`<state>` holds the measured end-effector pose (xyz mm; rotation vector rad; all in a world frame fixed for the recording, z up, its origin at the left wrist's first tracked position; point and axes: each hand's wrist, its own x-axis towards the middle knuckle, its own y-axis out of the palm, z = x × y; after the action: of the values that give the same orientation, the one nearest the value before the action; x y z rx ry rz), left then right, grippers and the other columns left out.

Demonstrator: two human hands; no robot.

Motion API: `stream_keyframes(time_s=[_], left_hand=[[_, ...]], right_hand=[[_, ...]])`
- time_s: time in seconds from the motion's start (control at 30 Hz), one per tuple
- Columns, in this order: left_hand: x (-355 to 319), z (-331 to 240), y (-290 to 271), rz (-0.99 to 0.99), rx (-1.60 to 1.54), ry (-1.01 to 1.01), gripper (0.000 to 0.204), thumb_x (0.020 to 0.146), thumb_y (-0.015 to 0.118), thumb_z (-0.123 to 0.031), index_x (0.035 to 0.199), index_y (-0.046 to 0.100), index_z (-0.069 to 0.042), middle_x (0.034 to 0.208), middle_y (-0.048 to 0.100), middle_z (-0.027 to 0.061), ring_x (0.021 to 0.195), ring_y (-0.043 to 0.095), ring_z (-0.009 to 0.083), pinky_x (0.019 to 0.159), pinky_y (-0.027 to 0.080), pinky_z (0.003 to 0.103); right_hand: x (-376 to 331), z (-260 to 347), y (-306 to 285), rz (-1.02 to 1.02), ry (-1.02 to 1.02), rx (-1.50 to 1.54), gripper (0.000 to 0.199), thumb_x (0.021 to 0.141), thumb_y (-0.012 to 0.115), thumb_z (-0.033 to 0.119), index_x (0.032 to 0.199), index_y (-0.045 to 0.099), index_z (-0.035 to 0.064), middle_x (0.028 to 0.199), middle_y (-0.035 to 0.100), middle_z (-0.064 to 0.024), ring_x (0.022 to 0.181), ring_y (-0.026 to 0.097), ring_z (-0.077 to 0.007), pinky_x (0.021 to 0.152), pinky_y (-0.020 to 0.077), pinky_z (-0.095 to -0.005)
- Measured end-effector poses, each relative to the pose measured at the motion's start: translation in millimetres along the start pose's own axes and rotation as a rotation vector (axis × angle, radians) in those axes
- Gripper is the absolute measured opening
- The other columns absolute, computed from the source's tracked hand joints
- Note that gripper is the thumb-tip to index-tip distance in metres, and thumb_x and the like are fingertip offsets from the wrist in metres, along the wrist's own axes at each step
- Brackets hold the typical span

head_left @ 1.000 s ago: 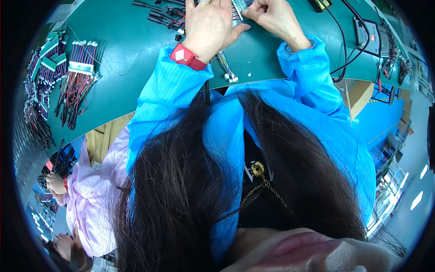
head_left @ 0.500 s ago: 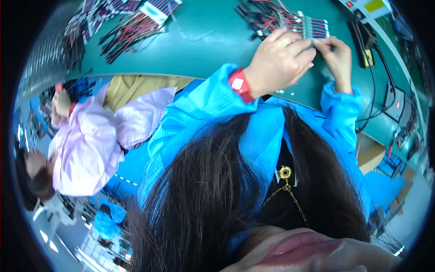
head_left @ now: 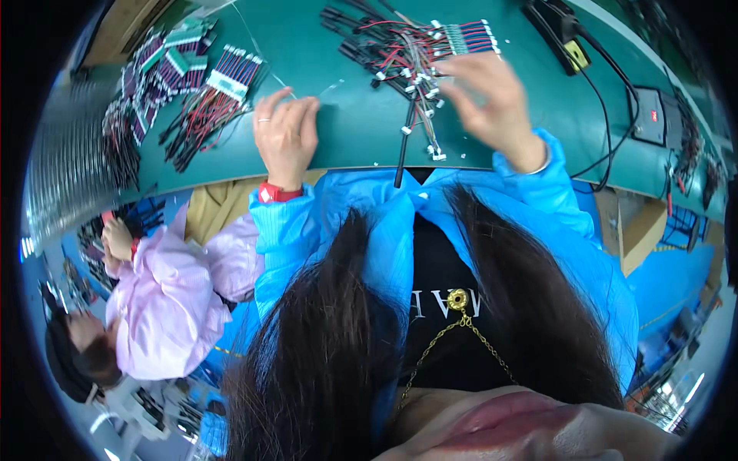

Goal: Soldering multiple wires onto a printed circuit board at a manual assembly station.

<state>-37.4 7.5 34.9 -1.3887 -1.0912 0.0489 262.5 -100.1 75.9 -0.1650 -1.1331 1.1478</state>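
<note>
My left hand is over the green table with its fingers curled together, their tips on a thin pale strand. My right hand, smeared by motion, is at the near right side of a bundle of wire harnesses, its thumb and forefinger apart and nothing seen between them. The harnesses have black sleeves, red and black wires and small white connectors. Several are laid in a row with striped leads just beyond my right hand. Some wires and one black sleeve reach the table's near edge.
Left of my left hand lie another harness bundle and a pile of striped harnesses. A black holder with a yellow pad, cables and a grey device with a lit display stand right. A person in pink works at left.
My left hand has left the harnesses and moved left to the pale strand. The right hand has come away from its pinch at the lead ends and opened. The view has shifted.
</note>
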Motion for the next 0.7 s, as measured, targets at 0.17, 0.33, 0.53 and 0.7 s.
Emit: stream_keyframes(time_s=[0.17,0.33,0.53,0.7], left_hand=[[41,-73,-26,0.026,-0.373,0.234,0.011,0.08,0.075,-0.005,0.089,0.07,-0.01,0.083,0.068,0.0033,0.091,0.069,0.0234,0.092,0.053,0.044],[66,-94,-25,0.013,-0.527,0.326,0.015,0.077,0.08,-0.007,0.086,0.068,-0.01,0.07,0.058,0.0024,0.058,0.059,0.021,0.054,0.047,0.034],[83,-91,-12,0.052,-0.503,0.218,0.01,0.079,0.078,-0.005,0.084,0.069,-0.008,0.073,0.064,0.0046,0.056,0.062,0.0223,0.05,0.048,0.033],[118,-85,32,0.003,-0.487,-0.042,0.005,0.094,0.066,-0.006,0.096,0.071,-0.005,0.075,0.067,0.0053,0.06,0.061,0.0113,0.055,0.047,0.027]], right_hand=[[0,48,17,0.012,-0.171,-0.023,0.03,0.08,0.076,0.016,0.109,0.072,0.0102,0.106,0.069,-0.0068,0.09,0.064,-0.0254,0.08,0.0477,-0.035],[1,38,-7,-0.016,-0.127,0.013,0.009,0.08,0.076,0.014,0.086,0.072,0.009,0.072,0.058,-0.001,0.071,0.057,-0.0211,0.066,0.0402,-0.0356],[-6,-3,-34,0.048,0.198,0.379,0.011,0.088,0.072,0.015,0.088,0.074,0.0039,0.077,0.067,-0.0084,0.074,0.062,-0.0283,0.07,0.0449,-0.0362],[11,-39,-11,-0.155,0.121,-0.227,0.014,0.087,0.074,0.014,0.098,0.076,0.0047,0.083,0.071,-0.0095,0.071,0.065,-0.0267,0.067,0.0498,-0.0362]])
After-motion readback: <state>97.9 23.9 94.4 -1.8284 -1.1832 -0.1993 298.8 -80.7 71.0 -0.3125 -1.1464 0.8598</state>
